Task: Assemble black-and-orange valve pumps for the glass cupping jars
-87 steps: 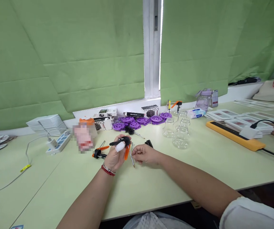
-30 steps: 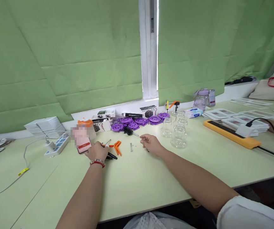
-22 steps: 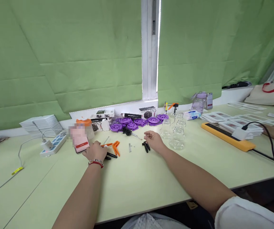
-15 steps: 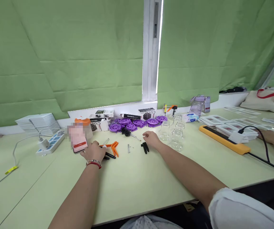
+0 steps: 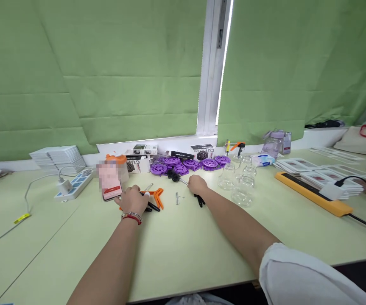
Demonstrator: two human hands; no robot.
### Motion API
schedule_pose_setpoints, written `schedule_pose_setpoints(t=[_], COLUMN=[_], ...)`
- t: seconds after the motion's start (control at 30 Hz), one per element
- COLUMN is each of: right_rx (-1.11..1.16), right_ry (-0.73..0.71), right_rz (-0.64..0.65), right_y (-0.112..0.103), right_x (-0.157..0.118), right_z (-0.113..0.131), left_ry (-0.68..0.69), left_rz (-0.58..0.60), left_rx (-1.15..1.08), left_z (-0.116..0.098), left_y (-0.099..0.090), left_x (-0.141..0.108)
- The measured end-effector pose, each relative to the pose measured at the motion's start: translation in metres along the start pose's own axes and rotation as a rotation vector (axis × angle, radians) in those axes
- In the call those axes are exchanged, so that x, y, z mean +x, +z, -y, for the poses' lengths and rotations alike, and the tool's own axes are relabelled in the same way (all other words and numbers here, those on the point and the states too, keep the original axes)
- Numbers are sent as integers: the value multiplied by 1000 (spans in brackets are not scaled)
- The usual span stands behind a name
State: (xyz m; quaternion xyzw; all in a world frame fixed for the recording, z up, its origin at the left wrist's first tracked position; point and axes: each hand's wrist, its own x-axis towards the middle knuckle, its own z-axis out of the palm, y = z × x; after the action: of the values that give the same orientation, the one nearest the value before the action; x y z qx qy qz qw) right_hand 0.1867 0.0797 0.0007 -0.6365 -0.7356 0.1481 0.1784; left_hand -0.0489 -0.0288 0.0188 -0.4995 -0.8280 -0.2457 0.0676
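Observation:
My left hand (image 5: 133, 200) rests palm down over a small group of orange Y-shaped pieces (image 5: 158, 197) and black rod-like pieces (image 5: 152, 206). Its fingers look spread; their tips are partly hidden. Just beyond it a phone (image 5: 112, 189) leans on a clear container with an orange lid (image 5: 116, 159). My right hand (image 5: 197, 185) is closed at the end of a thin metal rod (image 5: 183, 181), which runs to a black knobbed part (image 5: 173, 175). Under this hand lie black pieces (image 5: 200, 200), partly covered. Small metal pins (image 5: 177, 198) sit between the hands.
Purple wheel-shaped pieces (image 5: 180, 168) are heaped by the wall with cup-holder boxes (image 5: 202, 151). Upturned glass cups (image 5: 242, 195) stand close to my right arm. A yellow power strip (image 5: 313, 197) and white cards (image 5: 297, 164) lie right; a white power strip (image 5: 74, 188) lies left.
The right hand has moved slightly and now meets the rod's end, covering more of the black pieces. The left hand stays over its pieces. The view has shifted a little left.

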Motion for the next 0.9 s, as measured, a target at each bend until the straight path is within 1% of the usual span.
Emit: schedule_pose_setpoints(t=[0.07, 0.13, 0.2, 0.27, 0.33, 0.4, 0.47, 0.5, 0.53, 0.57, 0.63, 0.67, 0.7, 0.73, 0.8, 0.87, 0.9], right_rx=[-10, -11, -2, 12, 25, 17, -47, -81, -106, -119, -125, -126, -131, -138, -142, -127, -116], right_ry=[-12, -37, -84, -153, -238, -354, -516, -571, -608, -623, -631, -624, -606, -577, -470, -342, -291], right_rz=[-1, -2, -6, -11, -15, -29, -61, -85, -125, -179, -280, -301, -285, -227, -44, 114, 157], right_y=[-3, -8, -14, -19, -21, -20, -18, -16, -14, -13, -9, -7, -4, 0, 8, 15, 18], right_x=[-1, -4, -8, -15, -24, -34, -45, -50, -55, -60, -68, -72, -75, -78, -81, -82, -83], right_z=[0, 2, 7, 15, 28, 42, 55, 61, 66, 70, 75, 78, 80, 82, 86, 90, 91], left_ry=[15, 65, 142, 178, 145, 71, -7, -45, -79, -109, -162, -183, -198, -207, -210, -192, -170], left_rz=[-25, -70, -111, -112, -52, 93, 259, 308, 312, 275, 128, 48, -22, -75, -136, -153, -155], left_rx=[-18, -72, -186, -366, -614, -898, -1133, -1212, -1266, -1303, -1354, -1372, -1380, -1379, -1343, -1297, -1283], left_z=[-1, -3, -5, -8, -12, -17, -20, -20, -20, -19, -16, -15, -13, -12, -11, -11, -11], left_y=[-2, -4, -6, -7, -6, -5, -4, -4, -4, -4, -4, -5, -5, -6, -5, -2, 0], left_x=[0, 0, -1, -3, -7, -11, -13, -13, -12, -10, -6, -4, -3, -1, -1, -2, -2])
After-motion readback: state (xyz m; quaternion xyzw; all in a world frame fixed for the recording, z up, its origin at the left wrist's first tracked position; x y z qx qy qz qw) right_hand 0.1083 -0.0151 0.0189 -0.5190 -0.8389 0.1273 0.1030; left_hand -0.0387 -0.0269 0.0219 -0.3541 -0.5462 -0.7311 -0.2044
